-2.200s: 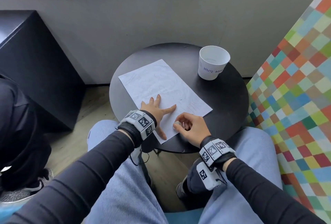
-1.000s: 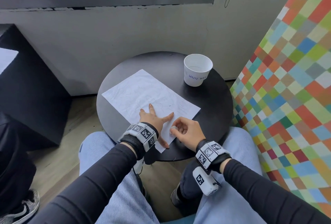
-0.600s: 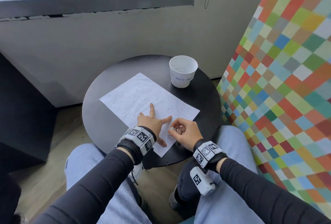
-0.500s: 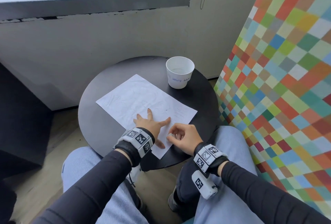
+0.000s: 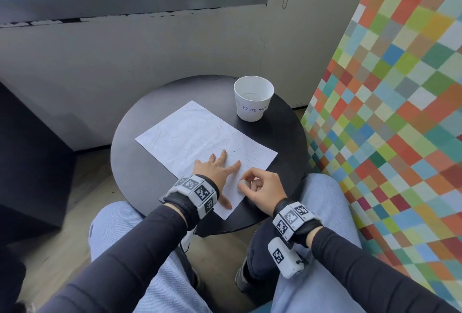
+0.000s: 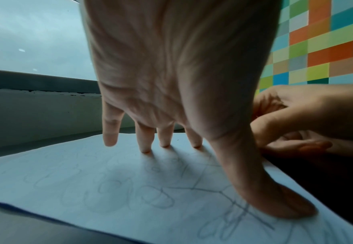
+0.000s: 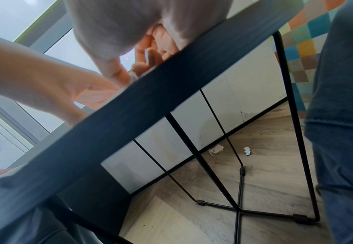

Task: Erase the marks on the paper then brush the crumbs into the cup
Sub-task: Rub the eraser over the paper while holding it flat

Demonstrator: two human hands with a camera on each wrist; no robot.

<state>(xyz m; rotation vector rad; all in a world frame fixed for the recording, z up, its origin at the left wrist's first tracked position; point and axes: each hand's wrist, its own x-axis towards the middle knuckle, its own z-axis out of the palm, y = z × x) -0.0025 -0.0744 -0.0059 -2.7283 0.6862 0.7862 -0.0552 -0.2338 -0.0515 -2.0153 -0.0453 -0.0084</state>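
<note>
A white sheet of paper [image 5: 197,135] with faint pencil scribbles lies at an angle on the round black table [image 5: 140,162]. My left hand [image 5: 217,165] lies flat on the sheet's near part, fingers spread; the left wrist view shows its fingertips [image 6: 144,148] and thumb pressing the paper [image 6: 88,173]. My right hand [image 5: 260,187] rests at the sheet's near right edge and pinches a small white eraser [image 5: 242,183] against the paper. A white paper cup [image 5: 253,98] marked "WASTE BASK" stands upright at the table's far right.
A panel of coloured squares [image 5: 400,112] rises close to the table's right side. A grey wall and window sill run behind. My knees in blue jeans sit under the near edge. In the right wrist view the table's edge [image 7: 171,92] hides most of the hand; thin metal legs stand below.
The head camera has tilted up and swung, so the table sits lower right in view. Both hands stay on the paper's near corner; the right hand has shifted the eraser slightly.
</note>
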